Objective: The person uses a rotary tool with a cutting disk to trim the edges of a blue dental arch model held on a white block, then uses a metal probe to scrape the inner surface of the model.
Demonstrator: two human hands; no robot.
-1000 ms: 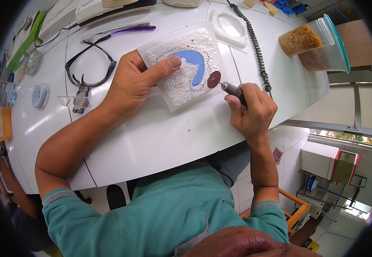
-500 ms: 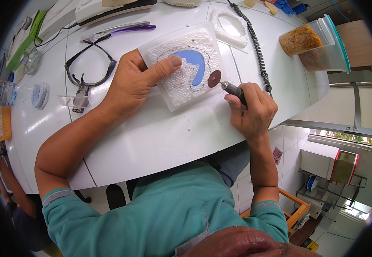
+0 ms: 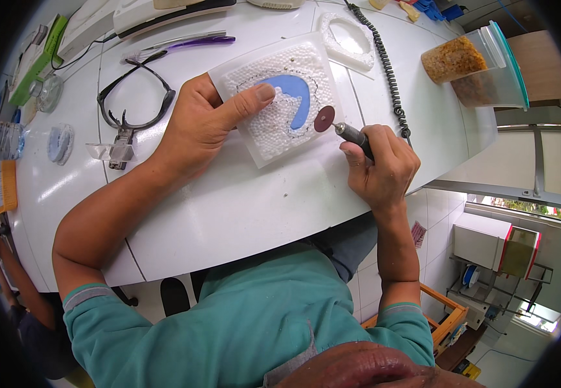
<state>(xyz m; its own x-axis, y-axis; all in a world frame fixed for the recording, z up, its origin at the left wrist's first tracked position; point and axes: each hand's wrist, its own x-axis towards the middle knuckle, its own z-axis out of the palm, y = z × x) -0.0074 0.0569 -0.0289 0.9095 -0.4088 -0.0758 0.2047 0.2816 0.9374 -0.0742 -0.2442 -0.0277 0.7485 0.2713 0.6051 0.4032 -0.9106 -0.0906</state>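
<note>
My left hand [image 3: 209, 129] grips a translucent square sheet [image 3: 258, 139] covered in white beads, thumb on top near a blue U-shaped piece [image 3: 290, 84] with a dark dotted outline around it. My right hand [image 3: 384, 171] is closed round a metal rotary handpiece [image 3: 351, 136] fitted with a dark red disc [image 3: 324, 119], which sits at the sheet's right edge; contact is hard to tell. A white molded piece with an oval opening [image 3: 364, 48] lies just beyond the sheet.
On the white bench [image 3: 241, 220] are black goggles [image 3: 164, 110] with a clear attachment, brushes [image 3: 199, 40], small clear containers [image 3: 60, 145], a coiled cord [image 3: 393, 84] and tubs of orange granules [image 3: 455, 61]. Another person's arm [image 3: 28, 291] shows at far left.
My right hand with the handpiece has shifted very slightly to the right. My left hand and the sheet look unchanged.
</note>
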